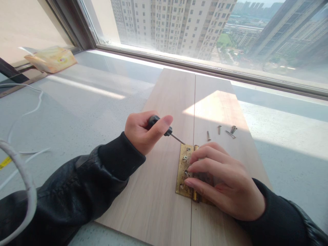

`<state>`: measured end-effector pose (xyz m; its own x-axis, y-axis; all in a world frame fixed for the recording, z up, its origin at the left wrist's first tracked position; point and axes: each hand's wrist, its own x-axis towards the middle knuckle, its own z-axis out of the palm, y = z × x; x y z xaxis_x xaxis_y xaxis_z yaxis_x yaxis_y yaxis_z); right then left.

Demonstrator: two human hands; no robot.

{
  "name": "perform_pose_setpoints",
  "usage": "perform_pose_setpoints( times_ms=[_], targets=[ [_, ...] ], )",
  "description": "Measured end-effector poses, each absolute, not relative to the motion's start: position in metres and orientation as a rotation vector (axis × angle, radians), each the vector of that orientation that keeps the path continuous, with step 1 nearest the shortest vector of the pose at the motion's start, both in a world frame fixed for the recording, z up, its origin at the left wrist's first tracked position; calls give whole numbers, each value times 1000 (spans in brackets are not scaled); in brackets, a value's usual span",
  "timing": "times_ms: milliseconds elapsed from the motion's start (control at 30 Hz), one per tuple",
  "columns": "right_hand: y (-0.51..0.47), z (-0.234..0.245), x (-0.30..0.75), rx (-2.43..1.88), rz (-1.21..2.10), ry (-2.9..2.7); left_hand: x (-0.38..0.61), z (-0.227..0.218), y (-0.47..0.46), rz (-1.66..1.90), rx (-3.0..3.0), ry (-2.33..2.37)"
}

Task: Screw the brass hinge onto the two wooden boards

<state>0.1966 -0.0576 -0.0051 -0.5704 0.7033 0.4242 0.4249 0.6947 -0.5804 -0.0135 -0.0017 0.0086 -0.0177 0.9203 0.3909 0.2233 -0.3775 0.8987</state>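
My left hand (143, 131) is wrapped round the black handle of a screwdriver (167, 131), thumb lying along it. The shaft slants down to the right, its tip by the upper edge of a brass-coloured hinge (180, 177). This hinge lies across the seam between two pale wooden boards (164, 102). My right hand (225, 181) rests over the hinge's right leaf and hides most of it. Its thumb and fingertips close about a screw (187, 173) on the left leaf. Further up that leaf sits another screw head (185, 158).
Several loose screws (219, 130) lie on the right board beyond my right hand. The boards rest on a speckled white sill (102, 102) below a window. A tissue pack (51, 59) stands at the far left. White cable (28, 184) loops past my left sleeve.
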Motion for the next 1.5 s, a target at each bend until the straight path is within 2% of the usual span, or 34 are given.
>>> perform_pose_setpoints(
  times_ms=[233, 567, 1500],
  targets=[
    [-60, -4, 196, -854, 570, -2273, -13, 9, -2, 1428, 1648, 1207],
    [-60, -1, 196, -872, 426, -2288, -12, 6, -1, 1436, 1667, 1219],
    [-61, -3, 197, -810, 507, -2257, -14, 5, 0, 1398, 1717, 1213]
  ],
)
